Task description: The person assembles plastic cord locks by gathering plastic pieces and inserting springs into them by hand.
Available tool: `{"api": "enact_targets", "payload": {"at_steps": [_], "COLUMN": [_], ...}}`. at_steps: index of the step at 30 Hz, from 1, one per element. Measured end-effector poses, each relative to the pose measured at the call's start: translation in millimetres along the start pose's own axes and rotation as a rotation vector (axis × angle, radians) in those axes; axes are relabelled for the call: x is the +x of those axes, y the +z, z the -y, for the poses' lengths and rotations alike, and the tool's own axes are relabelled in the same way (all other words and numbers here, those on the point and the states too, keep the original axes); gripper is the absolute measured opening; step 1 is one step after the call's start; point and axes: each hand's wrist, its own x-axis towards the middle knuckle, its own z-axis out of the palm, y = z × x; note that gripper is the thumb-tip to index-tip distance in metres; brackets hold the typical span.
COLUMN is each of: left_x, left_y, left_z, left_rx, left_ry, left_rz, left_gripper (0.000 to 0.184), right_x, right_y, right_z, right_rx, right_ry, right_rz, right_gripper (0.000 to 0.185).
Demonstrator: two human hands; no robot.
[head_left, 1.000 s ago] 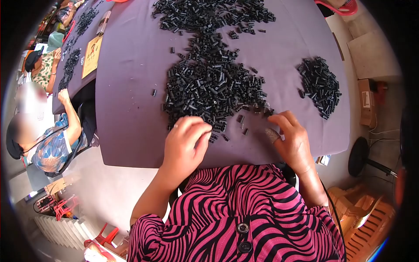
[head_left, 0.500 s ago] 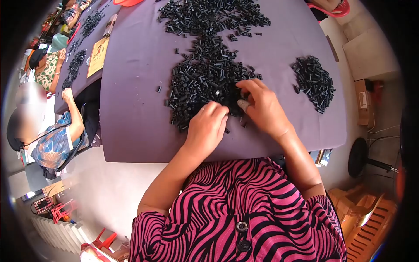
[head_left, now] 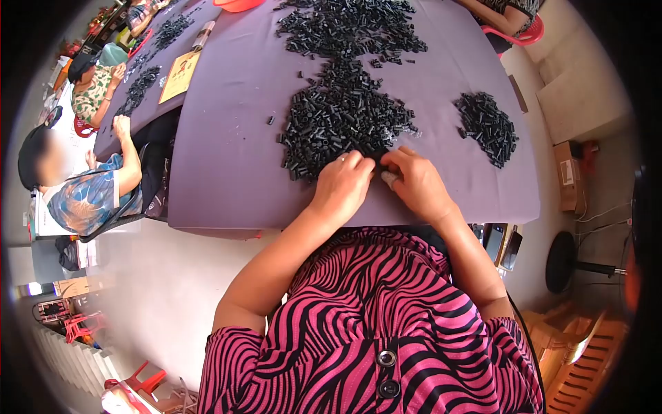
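Observation:
A large heap of small black plastic cylinders point(head_left: 338, 114) spreads over the purple-grey tablecloth point(head_left: 227, 152). At its near edge is my left hand point(head_left: 343, 185), fingers curled and pressed together; what they hold, if anything, is hidden. My right hand point(head_left: 414, 183) faces it a short gap away, thumb and fingers closed in a pinch. A pale wrap point(head_left: 389, 178) covers one of its digits. Whatever lies between those fingertips is too small to make out. Some clear, shiny bits point(head_left: 400, 133) show at the heap's right side, just beyond my right hand.
A smaller pile of black cylinders point(head_left: 487, 130) lies to the right. More cylinders point(head_left: 352, 27) stretch toward the far end, near a red basin point(head_left: 238, 4). A yellow printed sheet point(head_left: 179, 77) lies left. Co-workers sit along the left, and another person's arm point(head_left: 507, 17) shows at far right.
My right hand has drawn back from the heap toward my left hand, and the two are closer together. The camera view has shifted slightly. Clear bits now show at the heap's right side.

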Motion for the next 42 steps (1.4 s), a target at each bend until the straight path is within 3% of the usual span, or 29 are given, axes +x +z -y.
{"api": "enact_targets", "payload": {"at_steps": [9, 15, 18, 25, 29, 32, 36, 42], "left_x": [-6.2, 4.0, 10.4, 18.3, 17.4, 10.1, 3.3, 35.5], "left_y": [-16.8, -19.1, -15.7, -6.9, -11.9, -24.6, -48.1, -51.3], "left_z": [16.1, 17.7, 8.2, 3.0, 4.6, 15.1, 28.6, 37.8], "left_rx": [-0.176, -0.112, -0.049, -0.024, -0.116, -0.230, -0.329, -0.255], "left_ry": [-0.139, -0.113, -0.057, -0.057, -0.094, -0.171, -0.380, -0.289], "left_rz": [-0.192, -0.172, -0.066, 0.057, 0.051, -0.103, -0.204, -0.155], "left_gripper": [0.019, 0.019, 0.025, 0.030, 0.034, 0.028, 0.023, 0.022], "right_x": [-5.4, -5.1, -4.5, 6.3, 24.5, 29.3, 27.9, 27.2], "right_y": [16.0, 15.4, 14.9, 11.3, 6.4, 5.9, 2.9, 2.2], "right_z": [-17.3, -14.6, -16.6, -7.9, -2.5, -5.1, -11.2, -17.7], "right_rx": [0.143, 0.167, 0.002, -0.047, -0.031, -0.003, 0.029, 0.089], "right_ry": [-0.008, -0.003, -0.240, -0.208, -0.164, -0.135, -0.141, -0.135], "right_rz": [-0.258, -0.244, -0.227, -0.161, -0.089, -0.040, -0.008, 0.013], "right_gripper": [0.028, 0.024, 0.022, 0.028, 0.030, 0.032, 0.038, 0.041]}}
